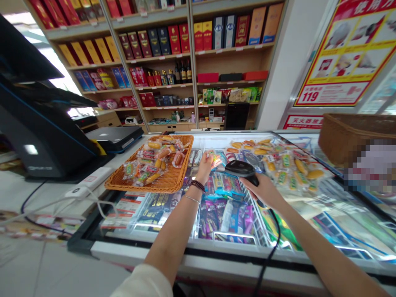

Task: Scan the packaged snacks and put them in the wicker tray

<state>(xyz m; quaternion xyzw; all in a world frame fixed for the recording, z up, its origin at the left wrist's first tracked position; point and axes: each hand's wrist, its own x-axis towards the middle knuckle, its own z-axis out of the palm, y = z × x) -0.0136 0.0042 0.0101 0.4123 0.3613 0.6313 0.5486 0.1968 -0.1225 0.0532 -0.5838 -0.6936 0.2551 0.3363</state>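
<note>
My left hand (205,166), with a dark beaded bracelet and a thin silver one at the wrist, pinches a small wrapped snack (216,159) above the freezer's glass top. My right hand (265,190) grips a black handheld scanner (240,167), its head pointing left toward the snack and its cable running down to the front. To the left of my left hand, an orange wicker basket (177,183) holds several wrapped sausages and snacks. Several more wrapped snacks (282,177) lie spread on the glass to the right of the scanner.
The chest freezer (136,255) holds colourful packs under its glass. On the left counter stand a black terminal (40,136), a flat black device (116,138) and a white power strip (88,181). A brown basket (349,132) sits back right. Stocked shelves (161,57) rise behind.
</note>
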